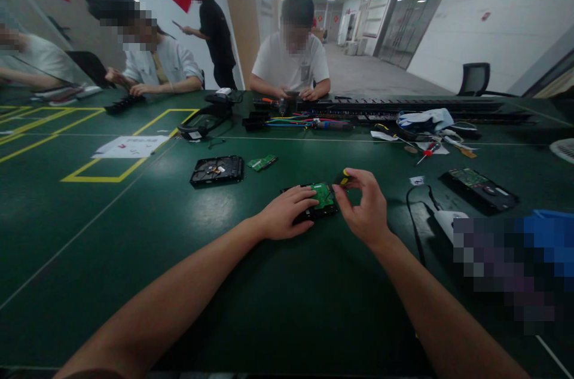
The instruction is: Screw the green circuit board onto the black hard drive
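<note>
A hard drive (332,208) with a green circuit board (323,195) on top lies on the table in front of me. My left hand (287,211) is laid over its left part, fingers across the top and thumb along the near edge, holding it. In my right hand (365,205) is a screwdriver (343,177) with a black and yellow handle, pinched between thumb and fingers at the drive's right end. The screwdriver's tip is too small to make out. Left of the drive rest another hard drive (217,171) and a loose green circuit board (262,162).
A further hard drive (479,189) lies at right, near a white device with a black strap (448,220). Behind are a red screwdriver (429,150), coloured cables (296,122) and long black strips (412,109). A person (291,56) sits opposite; others are at left.
</note>
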Tool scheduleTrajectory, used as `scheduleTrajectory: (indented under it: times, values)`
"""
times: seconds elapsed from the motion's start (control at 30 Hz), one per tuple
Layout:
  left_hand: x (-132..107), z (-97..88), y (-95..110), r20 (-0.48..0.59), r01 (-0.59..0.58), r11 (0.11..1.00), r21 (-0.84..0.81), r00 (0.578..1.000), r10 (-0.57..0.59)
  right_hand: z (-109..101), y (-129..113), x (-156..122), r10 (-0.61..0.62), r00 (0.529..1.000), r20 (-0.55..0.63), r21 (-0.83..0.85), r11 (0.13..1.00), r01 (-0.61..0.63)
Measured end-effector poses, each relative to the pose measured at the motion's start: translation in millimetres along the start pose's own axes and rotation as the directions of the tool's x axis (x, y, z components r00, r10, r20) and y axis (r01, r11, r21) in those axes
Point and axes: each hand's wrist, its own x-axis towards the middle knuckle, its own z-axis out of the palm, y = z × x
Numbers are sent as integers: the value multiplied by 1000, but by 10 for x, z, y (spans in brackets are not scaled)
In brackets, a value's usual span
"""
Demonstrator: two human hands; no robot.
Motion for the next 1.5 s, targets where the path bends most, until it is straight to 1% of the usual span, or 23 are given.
scheduleTrajectory:
  times: [0.1,0.27,0.5,0.7,0.83,1.07,1.3,1.5]
  values:
    - [-1,11,-5,-11,0,1000,-8,1000,0,15,16,-19,23,1000,-2,1,1000,-23]
    - [-9,19,-7,-19,4,1000,-2,1000,-4,52,73,-60,50,999,15,59,997,-50]
    - [-8,15,-2,-12,11,1000,22,1000,-11,35,52,-52,28,999,-18,-5,1000,-28]
    - [10,22,43,-54,1,998,61,999,2,27,52,-39,2,999,-35,-32,999,-3]
    - [22,32,62,-105,-12,998,55,994,18,23,50,-30,-20,999,-33,-36,999,18]
    - [11,63,20,-159,-42,997,57,986,51,27,7,-38,7,1000,-14,-14,1000,-7]
    - [18,52,41,-164,-43,998,47,985,50,43,21,-47,39,999,0,13,999,-39]
    - [24,38,56,-158,-43,998,43,986,49,40,22,-44,24,1000,-2,4,1000,-24]
